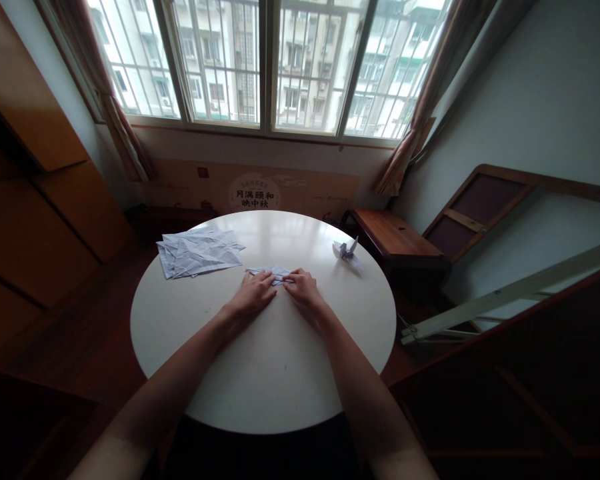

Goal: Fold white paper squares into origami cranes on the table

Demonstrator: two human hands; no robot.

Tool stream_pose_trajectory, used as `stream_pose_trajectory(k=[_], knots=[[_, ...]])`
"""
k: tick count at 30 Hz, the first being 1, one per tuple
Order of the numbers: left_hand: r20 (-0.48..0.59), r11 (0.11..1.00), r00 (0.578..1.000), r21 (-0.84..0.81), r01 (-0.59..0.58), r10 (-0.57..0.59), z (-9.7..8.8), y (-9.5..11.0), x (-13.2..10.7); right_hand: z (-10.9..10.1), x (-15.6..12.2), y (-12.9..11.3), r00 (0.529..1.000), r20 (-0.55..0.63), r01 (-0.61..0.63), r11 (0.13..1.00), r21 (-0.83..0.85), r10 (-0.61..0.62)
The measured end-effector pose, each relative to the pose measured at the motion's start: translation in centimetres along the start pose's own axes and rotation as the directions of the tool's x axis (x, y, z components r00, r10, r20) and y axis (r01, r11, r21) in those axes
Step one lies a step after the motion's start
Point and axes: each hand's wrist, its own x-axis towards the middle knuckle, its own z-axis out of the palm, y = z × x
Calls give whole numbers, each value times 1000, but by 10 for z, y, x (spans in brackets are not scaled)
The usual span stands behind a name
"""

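Observation:
A small piece of folded paper (279, 271) lies on the round white table (270, 363), in front of me. My left hand (253, 292) grips its left part, fingers pressed together on the near edge. On the opposite side, my right hand (303, 288) has its thumb and fingers closed on the paper's right part. Both hands partly cover the sheet, so its full shape is hidden. To the right stands a folded paper crane (347, 252), apart from the hands. A loose pile of creased paper sheets (200, 253) sits at the table's back left.
Beyond the table a long printed cardboard panel (180, 183) leans under the barred window (310, 67). A wooden bench (397, 233) stands at the right, close to the table's edge. Wooden cabinets (40, 233) line the left wall.

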Motion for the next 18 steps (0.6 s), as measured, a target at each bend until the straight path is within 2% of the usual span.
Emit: stream_pose_trajectory(k=[12,18], knots=[[14,1000,1000,-13,-2,2,-2,2,0,-3,-1,-3,997,-13,-79,997,-2,79],[17,1000,1000,-14,3,-2,-2,2,0,-2,0,-1,997,-12,-72,997,5,72]])
